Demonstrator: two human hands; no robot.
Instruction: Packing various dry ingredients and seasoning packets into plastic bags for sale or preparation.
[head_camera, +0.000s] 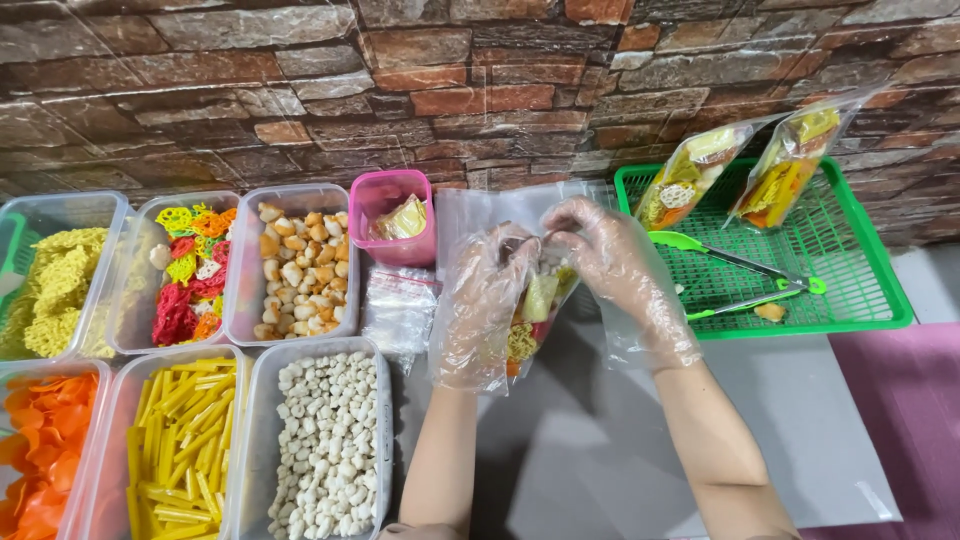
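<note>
Head view shows two gloved hands meeting above the grey bench (600, 440). Left hand (485, 300) curls around one clear bag (535, 310), fingers closed on its side; right hand (620, 265) pinches the bag's top edge between fingertips. That bag holds mixed snacks: pale, green, yellow and red pieces. It hangs off the bench, between the two hands.

Just left of the bag lies one flat stack of empty bags (398, 305). Behind it stands one pink tub (385, 205) with small packets inside.

Further left sit six clear tubs in two rows of three. Back row: yellow noodle crackers (55, 290), mixed red, yellow and orange flower crackers (190, 275), tan puffs (300, 275). Front row: orange chips (45, 440), yellow sticks (185, 440), white puffs (325, 445).

To the right, one green tray (860, 300) rests against the brick wall (400, 80). Two filled bags (740, 170) lean at its back edge, side by side. One pair of green-handled tongs (740, 275) lies on the tray's mesh, and one small loose snack piece (770, 312) sits just beside the tongs' tips. A purple mat (910, 420) covers the far right.
</note>
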